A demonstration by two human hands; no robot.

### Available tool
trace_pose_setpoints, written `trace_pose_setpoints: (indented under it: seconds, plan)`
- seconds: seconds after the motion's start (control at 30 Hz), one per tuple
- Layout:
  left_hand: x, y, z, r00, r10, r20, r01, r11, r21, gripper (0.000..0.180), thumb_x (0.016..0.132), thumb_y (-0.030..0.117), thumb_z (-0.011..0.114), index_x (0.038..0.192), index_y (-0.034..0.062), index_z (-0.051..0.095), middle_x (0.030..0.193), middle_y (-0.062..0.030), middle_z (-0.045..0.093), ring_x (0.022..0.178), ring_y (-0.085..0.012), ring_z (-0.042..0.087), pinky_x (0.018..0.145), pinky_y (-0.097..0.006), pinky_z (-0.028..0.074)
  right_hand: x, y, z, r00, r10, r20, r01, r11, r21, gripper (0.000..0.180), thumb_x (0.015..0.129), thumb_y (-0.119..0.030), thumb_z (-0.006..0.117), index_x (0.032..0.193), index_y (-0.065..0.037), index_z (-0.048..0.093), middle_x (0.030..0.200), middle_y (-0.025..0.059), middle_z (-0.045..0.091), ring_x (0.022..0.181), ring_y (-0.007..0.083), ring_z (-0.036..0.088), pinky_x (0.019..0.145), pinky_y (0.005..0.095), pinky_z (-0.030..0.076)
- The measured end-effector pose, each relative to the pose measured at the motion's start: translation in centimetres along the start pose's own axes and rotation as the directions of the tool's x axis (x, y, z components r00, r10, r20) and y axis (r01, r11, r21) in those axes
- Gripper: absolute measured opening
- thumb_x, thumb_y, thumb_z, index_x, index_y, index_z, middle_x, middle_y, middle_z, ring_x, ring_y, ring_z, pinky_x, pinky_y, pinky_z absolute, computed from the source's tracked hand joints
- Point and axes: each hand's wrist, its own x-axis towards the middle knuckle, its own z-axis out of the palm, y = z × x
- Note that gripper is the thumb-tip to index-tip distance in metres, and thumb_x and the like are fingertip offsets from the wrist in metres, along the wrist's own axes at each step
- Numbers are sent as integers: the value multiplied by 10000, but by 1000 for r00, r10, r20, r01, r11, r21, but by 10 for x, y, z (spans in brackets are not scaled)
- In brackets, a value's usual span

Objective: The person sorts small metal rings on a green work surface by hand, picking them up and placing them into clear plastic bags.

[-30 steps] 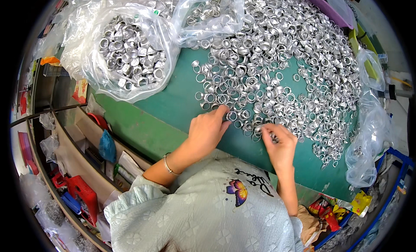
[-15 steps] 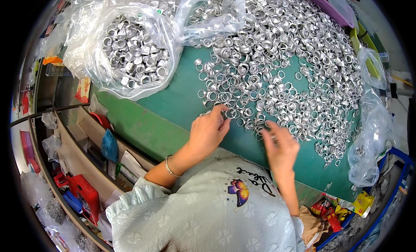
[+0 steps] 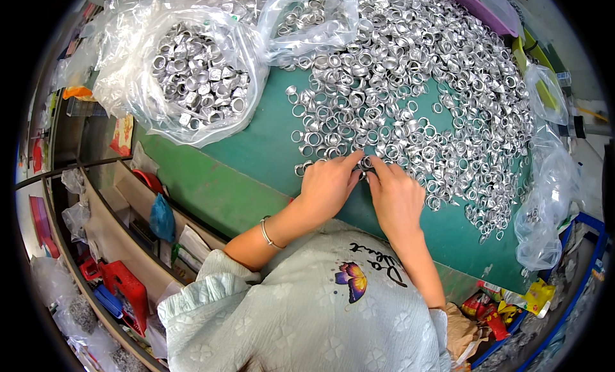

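My left hand (image 3: 325,185) and my right hand (image 3: 398,199) meet at the near edge of a big heap of silver-coloured metal rings (image 3: 378,103). Thumbs and index fingers of both hands close from either side on a small ring (image 3: 365,162). My fingers partly cover it, and whether more than one ring is between them is hard to tell. Loose rings lie just beyond the fingertips and beside my left knuckles. The heap spreads over a green tabletop (image 3: 240,148), with bands and wider faced rings mixed.
A clear plastic bag (image 3: 253,109) full of chunkier rings stands at the far left. Another clear bag (image 3: 275,48) lies beside it. Purple (image 3: 493,13) and green bins (image 3: 544,84) edge the far right. Crumpled plastic (image 3: 544,199) hangs at the right edge. Open drawers (image 3: 128,209) are at left.
My right hand has moved left and slightly away from me, and my left hand slightly right, so their fingertips now come together on a ring. Before, they were apart.
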Motion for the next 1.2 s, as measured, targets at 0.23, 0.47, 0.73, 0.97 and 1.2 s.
trace_pose_setpoints:
  seconds: [0.23, 0.47, 0.73, 0.97, 1.2]
  plan:
    - [-3, 0, -9, 997, -72, -25, 71, 997, -13, 333, 750, 151, 655, 1076, 138, 590, 602, -73, 588, 514, -258, 570, 461, -364, 436, 3, 19, -6, 1000, 22, 0, -22, 987, -161, 35, 746, -101, 616, 742, -68, 607, 689, 106, 586, 551, 312, 605, 471, 391, 466]
    - [8, 3, -7, 996, 58, 66, -62, 996, 60, 327, 745, 157, 652, 1066, 151, 591, 624, -88, 608, 534, -278, 583, 482, -392, 450, 7, 3, 2, 995, 6, 96, 11, 984, -179, 107, 752, -131, 632, 852, -94, 644, 710, 96, 605, 574, 296, 594, 514, 389, 458]
    - [5, 1, -7, 999, -23, 26, 23, 1000, -13, 281, 739, 164, 667, 1010, 145, 595, 585, -62, 589, 513, -279, 571, 469, -388, 438, 1, 17, -18, 986, 139, -91, -154, 972, -178, 70, 786, -132, 591, 822, -76, 611, 726, 98, 618, 558, 310, 607, 483, 395, 471]
    - [2, 1, -4, 999, -43, -14, 41, 993, -112, 201, 732, 127, 679, 903, 95, 576, 573, -62, 572, 508, -266, 574, 460, -364, 433, 7, 3, -2, 996, 89, -23, -89, 996, -13, 121, 746, -117, 665, 860, -76, 656, 720, 89, 642, 582, 260, 609, 518, 362, 452]
    - [-7, -15, -21, 993, -121, -11, 114, 956, -271, 167, 753, 99, 675, 887, 54, 586, 606, -114, 588, 512, -262, 575, 480, -312, 437, -8, 15, -9, 997, 63, 47, -63, 998, 12, 200, 733, -136, 682, 924, -91, 646, 716, 86, 636, 583, 255, 606, 515, 352, 455]
